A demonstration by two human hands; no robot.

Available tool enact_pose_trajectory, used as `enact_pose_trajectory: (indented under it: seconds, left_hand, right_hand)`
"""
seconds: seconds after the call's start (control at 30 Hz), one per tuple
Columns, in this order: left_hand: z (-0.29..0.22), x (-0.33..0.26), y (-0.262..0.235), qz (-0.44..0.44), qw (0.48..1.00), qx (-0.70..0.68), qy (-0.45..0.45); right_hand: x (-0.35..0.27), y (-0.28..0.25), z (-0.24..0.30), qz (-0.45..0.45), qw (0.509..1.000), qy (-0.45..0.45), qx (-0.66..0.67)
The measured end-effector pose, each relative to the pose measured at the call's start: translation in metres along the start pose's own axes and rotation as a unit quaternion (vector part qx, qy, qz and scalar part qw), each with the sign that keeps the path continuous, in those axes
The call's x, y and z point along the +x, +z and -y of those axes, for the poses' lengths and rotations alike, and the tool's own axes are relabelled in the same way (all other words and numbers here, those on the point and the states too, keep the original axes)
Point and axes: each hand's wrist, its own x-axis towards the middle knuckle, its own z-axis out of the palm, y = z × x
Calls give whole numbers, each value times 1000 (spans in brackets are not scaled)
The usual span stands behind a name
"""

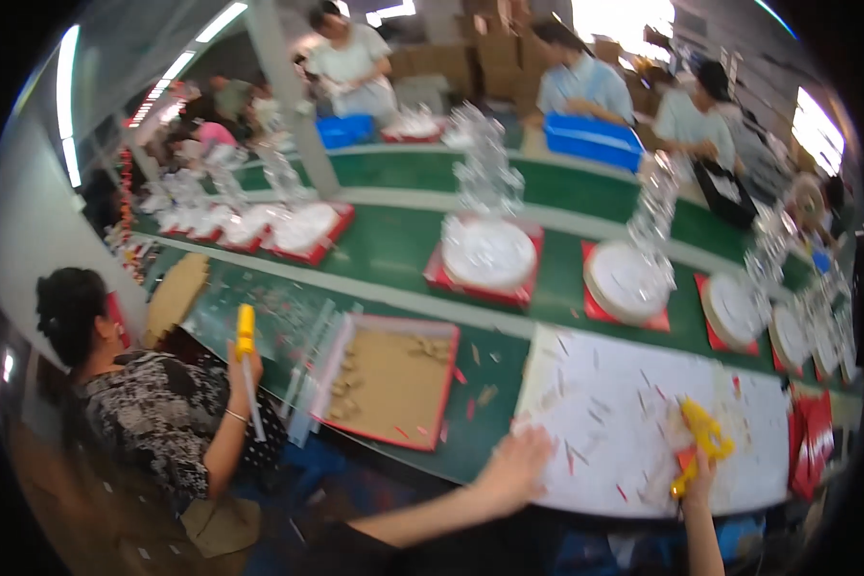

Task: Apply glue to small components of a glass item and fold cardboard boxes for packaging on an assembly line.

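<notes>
My right hand (pixel 700 477) is wrapped round the handle of a yellow glue gun (pixel 705 429) above the right part of a white sheet (pixel 643 384). Thin reddish and dark scraps lie scattered over this sheet. At its near left corner rests my left hand (pixel 514 468), somewhat blurred, with its fingers stretched out and nothing visible in them. Left of that hand, a shallow red-rimmed box (pixel 448 384) with a brown cardboard bottom holds several small tan pieces along its sides.
Across the green table, white round plates (pixel 489 254) with clear plastic-wrapped pieces stand on red bases in a row. A co-worker (pixel 153 403) at the left holds another yellow glue gun (pixel 246 329). A red bag (pixel 811 444) lies at the right. Blue bins (pixel 595 142) and other people are beyond.
</notes>
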Motion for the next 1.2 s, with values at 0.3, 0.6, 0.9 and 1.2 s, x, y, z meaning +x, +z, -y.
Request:
enact_pose_trajectory:
  seconds: [0.3,0.6,0.9,1.2]
  left_hand:
    - [-17,-21,8,-174,982,-55,-49]
    - [10,-12,-12,-287,914,-287,18]
    - [7,-17,19,-277,927,-252,24]
    - [15,-31,31,-273,940,-202,19]
  right_hand:
    - [6,8,12,41,994,100,-32]
    - [19,45,90,85,971,220,25]
    - [48,-29,90,135,852,188,-469]
    - [-1,71,126,275,783,22,-558]
